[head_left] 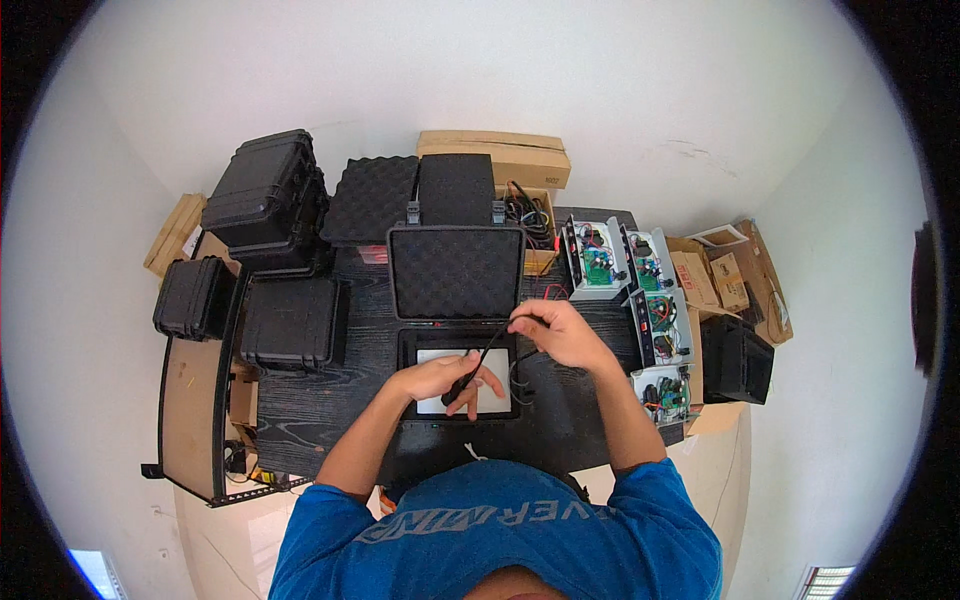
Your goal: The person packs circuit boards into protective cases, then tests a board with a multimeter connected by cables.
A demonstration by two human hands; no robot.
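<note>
A black cable runs slantwise between my two hands, over an open black hard case with a white panel in its base. My right hand pinches the cable between thumb and fingertips, to the right of the case. Over the panel, my left hand holds the cable's thicker lower end against the palm and thumb, with the other fingers spread. Part of the cable hangs below my right hand, by the case's right edge. Grey foam with a bumpy surface lines the raised lid.
Closed black cases stand at the left, some stacked. Several opened metal units with green circuit boards line the right side of the dark table. A cardboard box of coiled cables sits behind the lid. More cardboard boxes lie at far right.
</note>
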